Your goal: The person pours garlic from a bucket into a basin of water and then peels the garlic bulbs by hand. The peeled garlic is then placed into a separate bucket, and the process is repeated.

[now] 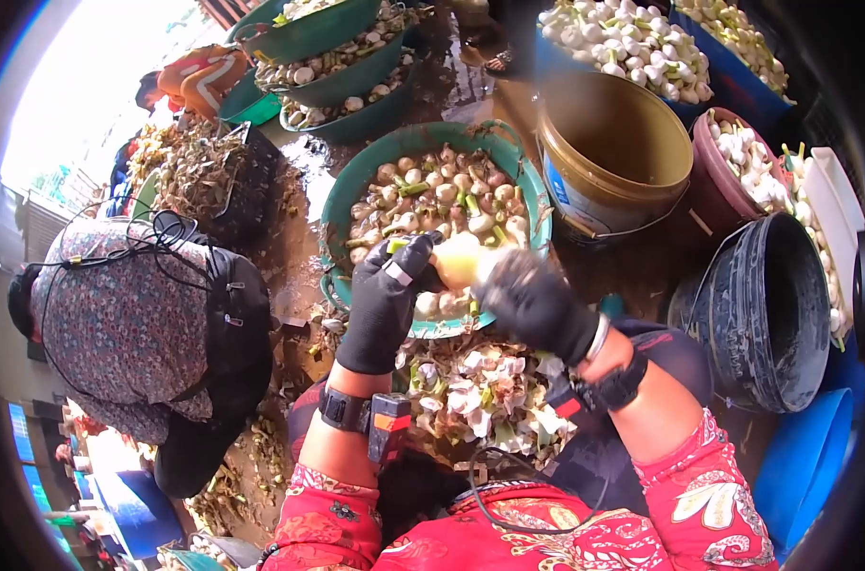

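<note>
My left hand, in a black glove with a light band around one finger, is closed around a pale yellowish garlic bulb. At the bulb's right end is my right hand, also black-gloved, its fingers smeared by motion. Both hands are over the near side of a green tub full of unpeeled garlic bulbs, some with green stalk ends. Below my hands, between my legs, lies a heap of loose white and brownish skins.
A tan bucket and a black bucket stand to the right. Behind them are bins of white bulbs. Stacked green tubs sit at the back. Close on the left a person bends over; another person crouches farther back.
</note>
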`<state>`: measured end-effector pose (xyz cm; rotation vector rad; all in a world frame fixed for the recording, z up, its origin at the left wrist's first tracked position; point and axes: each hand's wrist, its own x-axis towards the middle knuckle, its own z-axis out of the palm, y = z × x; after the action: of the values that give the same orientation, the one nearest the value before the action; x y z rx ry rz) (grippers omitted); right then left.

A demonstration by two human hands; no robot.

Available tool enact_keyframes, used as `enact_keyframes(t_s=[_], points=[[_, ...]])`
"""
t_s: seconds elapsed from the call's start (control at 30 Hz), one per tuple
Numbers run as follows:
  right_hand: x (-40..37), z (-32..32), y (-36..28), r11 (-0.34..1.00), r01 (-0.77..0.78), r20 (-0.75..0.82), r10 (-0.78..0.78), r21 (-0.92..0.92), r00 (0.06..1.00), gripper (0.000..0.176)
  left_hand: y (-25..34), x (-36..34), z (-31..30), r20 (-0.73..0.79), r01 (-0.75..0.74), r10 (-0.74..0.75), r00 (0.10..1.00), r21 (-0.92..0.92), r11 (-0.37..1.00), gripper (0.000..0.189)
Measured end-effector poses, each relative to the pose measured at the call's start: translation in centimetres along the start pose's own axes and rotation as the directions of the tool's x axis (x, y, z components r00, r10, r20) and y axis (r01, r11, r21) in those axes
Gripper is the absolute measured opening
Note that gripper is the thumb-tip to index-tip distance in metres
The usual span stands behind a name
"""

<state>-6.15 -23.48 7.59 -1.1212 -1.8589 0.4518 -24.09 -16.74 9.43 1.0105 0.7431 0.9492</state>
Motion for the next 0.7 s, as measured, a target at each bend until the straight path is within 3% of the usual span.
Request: enact_keyframes(t_s=[0.03,0.07,0.13,0.2,0.27,0.3,0.33,0.37,0.4,0.43,0.47,0.53,0.57,0.6,0.67,0.7], points=[[-0.9,1.4,0.0,0.994,0.113,0.060,-0.113,-0.009,0.992,0.019,-0.1,0.4,-0.6,0.024,-0.040,0.040,0.999,-0.008,0.999,0.028],[-2.3,2.4,1.0,0.983,-0.096,0.498,0.163,-0.157,0.852,0.024,-0.4,0.3,-0.7,0.021,-0.046,0.046,0.999,-0.005,0.999,0.028],[-3.3,2.7,1.4,0.913,-0.332,0.596,0.407,-0.238,0.692,0.029,-0.4,-0.1,0.3,-0.010,-0.020,0.019,1.000,-0.049,0.999,0.028],[-2.2,1.1,1.9,0.796,-0.368,0.610,0.604,-0.480,0.513,0.032,-0.6,-0.2,0.2,0.035,0.015,-0.013,0.999,-0.072,0.997,0.030],[-1.0,-1.3,0.8,0.759,-0.589,0.369,0.651,-0.278,0.664,0.041,-0.7,-0.2,0.1,0.041,0.021,-0.018,0.999,-0.069,0.997,0.030],[-0.3,-2.3,0.2,0.692,-0.720,0.323,0.696,-0.059,0.642,0.047,-0.6,0.1,0.0,0.089,0.114,-0.103,0.991,-0.124,0.986,0.032],[0.3,-2.8,-0.3,0.582,-0.795,0.287,0.743,0.170,0.605,0.054,-0.7,0.1,0.1,0.092,0.118,-0.107,0.990,-0.124,0.985,0.032],[0.0,-2.1,0.5,0.580,-0.797,0.283,0.745,0.171,0.603,0.054,-0.8,0.1,0.2,0.057,0.137,-0.129,0.990,-0.186,0.973,0.032],[-0.7,-0.7,1.9,0.738,-0.614,0.089,0.617,0.279,0.782,0.056,-0.9,0.1,0.3,0.024,0.152,-0.151,0.988,-0.247,0.957,0.033],[-0.8,-0.2,2.3,0.860,-0.387,-0.127,0.447,0.333,0.886,0.058,-1.1,0.0,0.4,0.030,0.155,-0.152,0.988,-0.245,0.957,0.033],[-0.9,-0.2,2.4,0.859,-0.389,-0.132,0.451,0.333,0.883,0.058,-1.2,0.1,0.5,0.048,0.183,-0.176,0.983,-0.279,0.943,0.032],[-0.1,-0.8,1.4,0.409,-0.487,0.159,0.617,0.772,0.770,0.054,-1.5,0.3,0.7,0.085,0.240,-0.225,0.971,-0.345,0.907,0.031],[0.3,-0.7,1.0,0.356,-0.408,0.116,0.618,0.841,0.778,0.035,-1.7,0.5,0.7,0.134,0.251,-0.215,0.967,-0.381,0.890,0.031],[0.1,-1.1,1.3,0.354,-0.406,0.114,0.620,0.842,0.776,0.035,-1.9,0.4,0.7,0.136,0.254,-0.218,0.966,-0.378,0.890,0.031],[-0.2,-2.3,2.2,0.329,-0.466,0.167,0.642,0.821,0.748,0.019,-2.2,0.1,0.8,0.074,0.082,-0.067,0.995,-0.222,0.972,0.030],[0.1,-2.8,1.1,0.395,-0.385,0.020,0.675,0.834,0.737,0.003,-2.2,0.1,0.8,0.076,0.082,-0.066,0.995,-0.220,0.972,0.030]])
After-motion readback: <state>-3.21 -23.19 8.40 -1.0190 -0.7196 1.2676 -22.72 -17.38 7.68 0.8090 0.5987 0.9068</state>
